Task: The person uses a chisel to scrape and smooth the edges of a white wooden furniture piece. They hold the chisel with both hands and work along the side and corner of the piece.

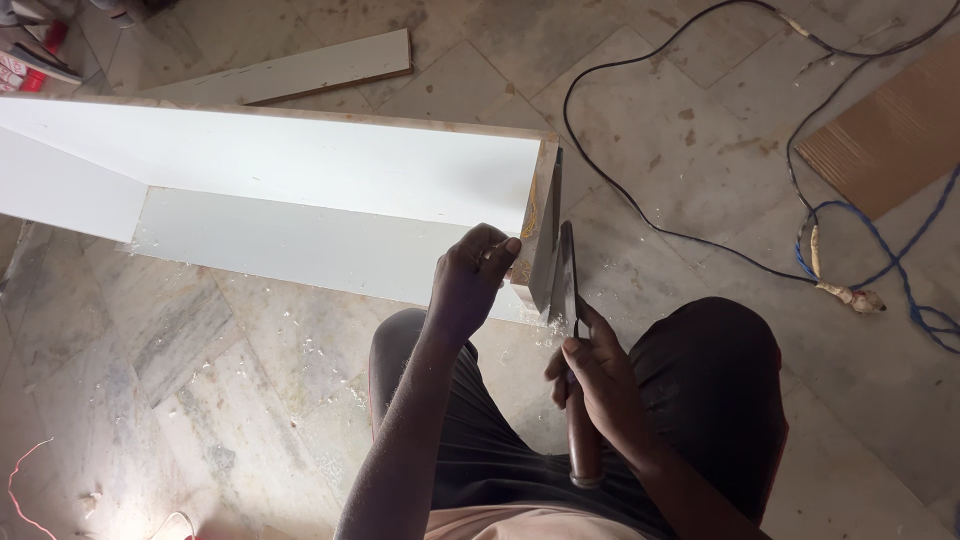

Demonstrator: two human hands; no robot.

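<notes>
1. Head view: the left hand point(470, 275) pinches the end edge of a white L-shaped board point(330, 200) lying on the floor point(200, 380).
2. The right hand point(598, 385) is closed round a wooden-handled blade point(566, 270), held against that end.
3. Black cable point(640, 210) trails nearby.

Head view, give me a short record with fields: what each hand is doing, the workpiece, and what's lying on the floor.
left hand: grips the end edge of the white board
right hand: holds a wooden-handled blade tool, its flat blade against the board's end
white board: long white panels joined at an angle, raw edge at the near end
floor: stone tiles with sawdust near the board's end
black cable: loops across the floor, right of the board
blue cable: tangled at far right
loose strip: lies beyond the board
</notes>
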